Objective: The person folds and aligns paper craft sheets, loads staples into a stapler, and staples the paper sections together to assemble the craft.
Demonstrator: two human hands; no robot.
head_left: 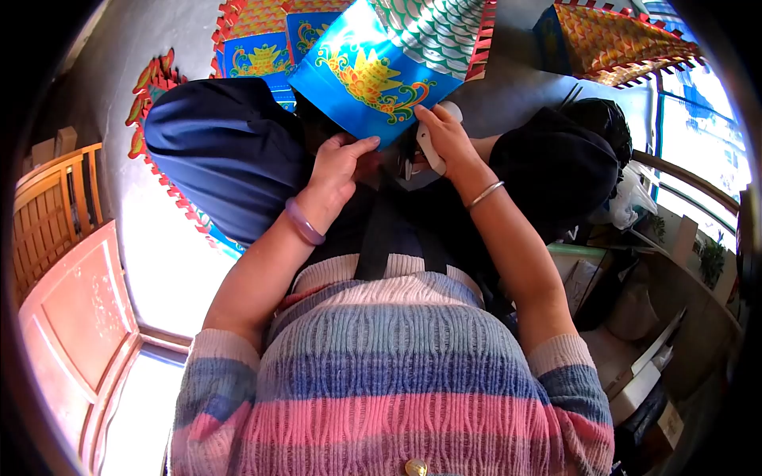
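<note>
A glossy paper piece (373,75), blue with a gold floral print, green-and-silver scales and a red notched edge, is tilted between my knees. My left hand (333,168) is closed on its lower edge, thumb on the printed face and fingers partly hidden behind. My right hand (451,141) pinches its lower right corner and also holds a tool with a white handle (429,151). That tool's working end is hidden in shadow below the paper, so its kind cannot be made out.
Similar blue-and-gold pieces (258,59) lie beyond my left knee. A folded gold-scaled piece (615,46) sits on the floor at the far right. Red-edged paper (155,99) lies left of my left leg. Wooden furniture (75,317) stands at left; a black bag (603,131) is by my right knee.
</note>
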